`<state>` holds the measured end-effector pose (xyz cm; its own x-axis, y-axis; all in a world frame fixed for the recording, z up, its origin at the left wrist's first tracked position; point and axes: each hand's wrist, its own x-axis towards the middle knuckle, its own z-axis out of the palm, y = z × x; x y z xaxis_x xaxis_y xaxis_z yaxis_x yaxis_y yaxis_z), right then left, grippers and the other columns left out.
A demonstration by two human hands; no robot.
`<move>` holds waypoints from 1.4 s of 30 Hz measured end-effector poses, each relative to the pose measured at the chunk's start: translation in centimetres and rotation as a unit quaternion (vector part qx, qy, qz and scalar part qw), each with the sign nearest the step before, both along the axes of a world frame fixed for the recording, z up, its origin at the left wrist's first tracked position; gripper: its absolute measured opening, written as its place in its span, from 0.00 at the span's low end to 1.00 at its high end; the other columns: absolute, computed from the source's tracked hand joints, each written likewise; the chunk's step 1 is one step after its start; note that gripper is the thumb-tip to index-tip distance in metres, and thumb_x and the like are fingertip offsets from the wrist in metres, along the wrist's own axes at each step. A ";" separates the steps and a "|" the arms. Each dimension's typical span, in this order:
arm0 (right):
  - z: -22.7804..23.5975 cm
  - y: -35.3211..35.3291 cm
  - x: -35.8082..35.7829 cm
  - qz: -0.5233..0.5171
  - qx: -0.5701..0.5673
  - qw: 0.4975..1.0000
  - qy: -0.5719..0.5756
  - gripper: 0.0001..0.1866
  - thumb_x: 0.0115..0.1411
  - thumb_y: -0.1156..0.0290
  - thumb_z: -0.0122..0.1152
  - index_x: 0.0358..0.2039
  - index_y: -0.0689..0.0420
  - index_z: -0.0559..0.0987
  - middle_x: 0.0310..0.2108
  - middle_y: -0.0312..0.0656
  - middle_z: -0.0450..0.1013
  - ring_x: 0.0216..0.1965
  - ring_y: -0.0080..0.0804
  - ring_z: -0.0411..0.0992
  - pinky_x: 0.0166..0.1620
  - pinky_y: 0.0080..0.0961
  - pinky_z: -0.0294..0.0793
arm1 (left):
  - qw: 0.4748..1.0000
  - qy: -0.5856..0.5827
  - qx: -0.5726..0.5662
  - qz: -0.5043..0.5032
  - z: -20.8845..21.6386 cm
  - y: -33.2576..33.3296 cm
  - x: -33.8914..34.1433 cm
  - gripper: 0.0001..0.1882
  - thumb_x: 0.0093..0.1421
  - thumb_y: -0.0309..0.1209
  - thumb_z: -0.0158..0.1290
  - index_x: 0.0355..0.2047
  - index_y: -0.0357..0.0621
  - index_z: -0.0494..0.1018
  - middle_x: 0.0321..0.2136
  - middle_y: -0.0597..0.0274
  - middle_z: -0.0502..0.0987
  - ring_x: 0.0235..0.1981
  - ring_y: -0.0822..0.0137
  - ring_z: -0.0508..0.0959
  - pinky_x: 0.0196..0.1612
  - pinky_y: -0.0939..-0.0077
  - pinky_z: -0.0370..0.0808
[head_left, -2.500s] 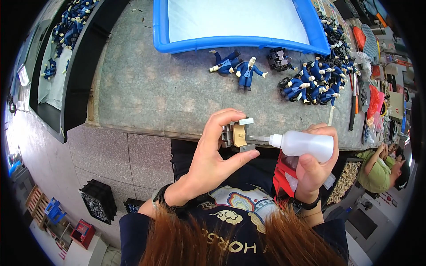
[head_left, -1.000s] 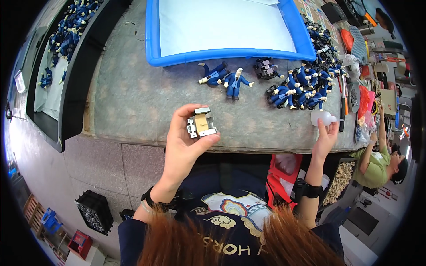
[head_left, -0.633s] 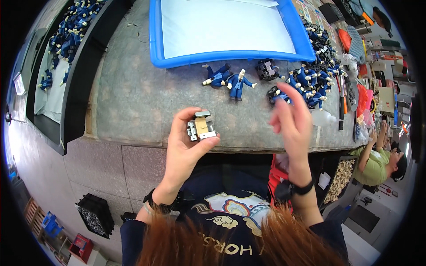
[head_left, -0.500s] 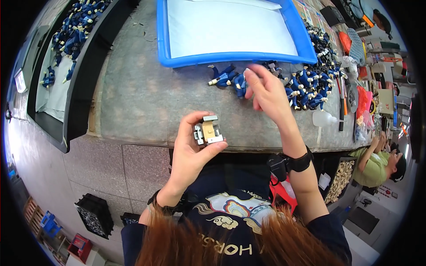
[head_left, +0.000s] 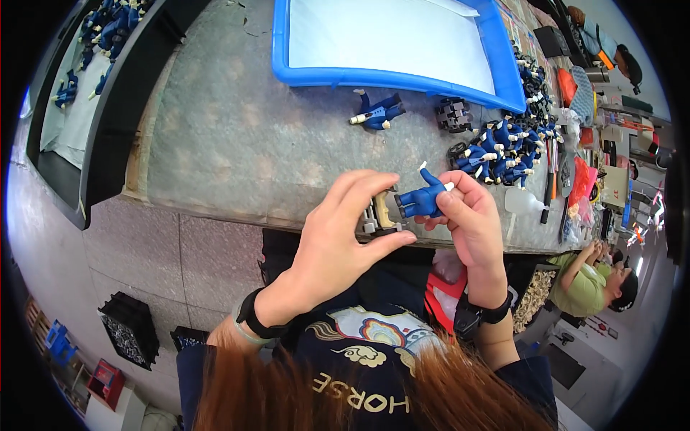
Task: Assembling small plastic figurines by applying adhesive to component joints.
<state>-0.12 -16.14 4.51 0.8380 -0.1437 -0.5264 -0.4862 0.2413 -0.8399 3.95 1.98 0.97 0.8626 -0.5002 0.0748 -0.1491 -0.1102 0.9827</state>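
Note:
My left hand [head_left: 334, 233] is closed around a small grey toy part with a tan inside [head_left: 385, 213], held over the table's near edge. My right hand [head_left: 471, 219] pinches a blue-suited toy figure [head_left: 422, 200] by its pale head end. The figure's dark feet point left, close beside the tan part; whether they touch I cannot tell. One more blue figure [head_left: 379, 113] lies beyond my hands, near the blue tray. To its right sits a small dark toy chassis with wheels [head_left: 453, 115]. A heap of blue figures [head_left: 503, 154] lies farther right.
A blue plastic tray [head_left: 388, 77] lined with white sheet stands at the far side. On the left is a black tray [head_left: 118, 108] with more figures. Right of the heap lie a white squeeze bottle [head_left: 522, 201] and pens. A person in green [head_left: 586, 287] sits at far right.
My right hand has picked up a blue figure from beside the tray and brought it back to my left hand. The left hand has moved right and turned the grey part.

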 end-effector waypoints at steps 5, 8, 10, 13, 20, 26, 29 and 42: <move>0.1 0.4 -0.4 0.017 -0.067 0.998 -0.011 0.11 0.52 0.72 0.56 0.33 0.63 0.69 0.24 0.38 0.73 0.24 0.17 0.69 0.29 0.12 0.66 | 0.999 -0.027 0.023 -0.002 0.3 -0.6 -0.3 0.28 0.37 0.29 0.63 0.41 0.44 0.66 0.39 0.55 0.66 0.41 0.58 0.69 0.41 0.71 0.68; 0.5 1.1 -0.3 0.027 -0.059 0.998 -0.004 0.09 0.52 0.72 0.56 0.33 0.62 0.70 0.24 0.37 0.73 0.25 0.14 0.68 0.30 0.11 0.66 | 0.998 -0.040 0.046 -0.008 0.5 -0.5 -0.4 0.28 0.37 0.29 0.63 0.41 0.44 0.66 0.38 0.56 0.66 0.40 0.57 0.69 0.40 0.70 0.68; 0.5 1.2 -0.2 0.036 -0.051 0.998 0.000 0.09 0.53 0.72 0.56 0.32 0.63 0.70 0.25 0.38 0.73 0.25 0.14 0.68 0.30 0.11 0.66 | 0.996 -0.075 0.038 -0.009 0.5 -0.5 -0.4 0.27 0.38 0.27 0.61 0.41 0.45 0.64 0.37 0.57 0.64 0.35 0.56 0.69 0.36 0.68 0.67; 0.5 1.1 -0.3 0.037 -0.024 0.999 0.005 0.09 0.53 0.72 0.55 0.31 0.63 0.70 0.25 0.39 0.73 0.26 0.15 0.69 0.31 0.12 0.67 | 0.997 -0.064 0.037 -0.024 0.5 -0.6 -0.5 0.27 0.38 0.26 0.60 0.41 0.45 0.63 0.37 0.56 0.64 0.36 0.55 0.68 0.37 0.67 0.66; 0.6 1.4 -0.3 0.044 -0.018 0.999 -0.001 0.07 0.53 0.74 0.55 0.31 0.64 0.70 0.26 0.42 0.73 0.28 0.18 0.70 0.32 0.13 0.69 | 0.995 -0.068 0.050 -0.044 0.4 -0.5 -0.5 0.29 0.38 0.28 0.62 0.42 0.42 0.62 0.39 0.53 0.64 0.39 0.54 0.68 0.41 0.68 0.67; 0.7 1.7 -0.3 0.040 -0.019 0.999 0.007 0.08 0.53 0.74 0.55 0.30 0.65 0.69 0.26 0.43 0.73 0.28 0.19 0.71 0.31 0.13 0.70 | 0.991 -0.105 0.067 -0.042 0.4 -0.5 -0.4 0.29 0.38 0.29 0.62 0.42 0.42 0.62 0.40 0.54 0.67 0.42 0.54 0.68 0.43 0.67 0.65; 0.6 1.8 -0.3 0.040 -0.037 0.998 0.008 0.08 0.53 0.74 0.55 0.30 0.65 0.70 0.26 0.43 0.73 0.27 0.19 0.71 0.30 0.13 0.70 | 0.990 -0.113 0.076 -0.047 0.5 -0.5 -0.3 0.29 0.38 0.30 0.62 0.41 0.41 0.63 0.39 0.54 0.68 0.42 0.54 0.68 0.42 0.67 0.66; 0.7 1.4 -0.4 0.051 -0.031 0.998 0.026 0.08 0.54 0.72 0.54 0.31 0.64 0.69 0.24 0.39 0.72 0.27 0.16 0.69 0.31 0.13 0.69 | 0.991 -0.094 0.074 -0.066 0.6 -0.6 0.2 0.28 0.40 0.32 0.61 0.41 0.40 0.63 0.35 0.54 0.69 0.36 0.54 0.70 0.38 0.68 0.67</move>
<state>-0.49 -14.77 5.22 0.8219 -0.0920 -0.5622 -0.5487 0.1373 -0.8246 4.14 1.39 1.56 0.7669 -0.6249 0.1458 -0.3511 -0.2185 0.9105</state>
